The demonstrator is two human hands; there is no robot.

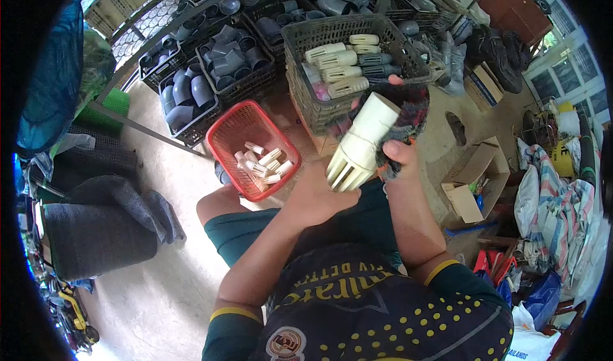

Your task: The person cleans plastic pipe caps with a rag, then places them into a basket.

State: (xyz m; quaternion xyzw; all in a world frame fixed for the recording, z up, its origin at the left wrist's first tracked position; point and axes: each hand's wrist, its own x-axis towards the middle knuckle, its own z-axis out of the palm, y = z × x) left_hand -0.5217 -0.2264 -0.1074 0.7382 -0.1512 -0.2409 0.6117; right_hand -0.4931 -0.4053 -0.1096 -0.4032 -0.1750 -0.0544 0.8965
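A cream-white plastic pipe strainer (359, 147), with a plain round end and a slotted end, is held tilted above my lap. My left hand (319, 196) is closed around its slotted lower end. My right hand (403, 160) grips the upper part from the other side, thumb against the side. Dark patterned cloth (415, 109) lies between that hand and the strainer and covers most of the fingers. Just beyond, a dark green crate (319, 37) holds several more slotted strainers (337, 60). Beside my left knee, a red basket (220, 137) contains several small white slotted pieces (271, 157).
Black crates (207, 93) full of grey pipe elbows (230, 61) stand at the back left. An open cardboard box (465, 198) sits on the floor at right, near sacks (555, 214). A roll of dark mesh (99, 240) is at left. A metal rail (147, 132) crosses behind the basket.
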